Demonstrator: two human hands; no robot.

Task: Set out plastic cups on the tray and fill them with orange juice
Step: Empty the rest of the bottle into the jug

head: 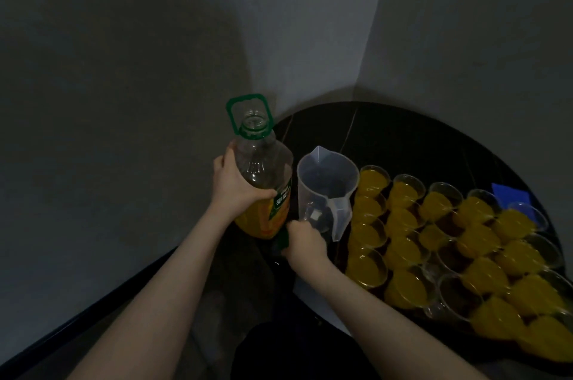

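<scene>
Half or less of the juice is left in the big bottle (263, 184), by my guess: orange shows only in its lower part, and the upper body is clear up to the uncapped mouth with its green carry handle (249, 109) standing above. It should be lighter than a full one yet bottom-heavy, and thin plastic like this will flex and slosh when tipped, so I judge the shoulder the right place to grip. My left hand (235, 187) is wrapped around that shoulder, thumb across the front by the label, holding the bottle upright at the table's near edge. My right hand (305, 240) is closed low beside the bottle's base and next to the handle of the translucent jug (325, 187); something dark green sits in its fingers, perhaps the cap, but I cannot tell in this dim light. The jug looks empty, light and easy to knock over. Just right of it the plastic cups (440, 243) stand packed in rows on the tray (449, 224), most filled with orange, a few looking clear. They are flimsy and brim-near, so any bump could spill them. A blue object (508, 193) lies beyond on the dark round table (403, 137).
</scene>
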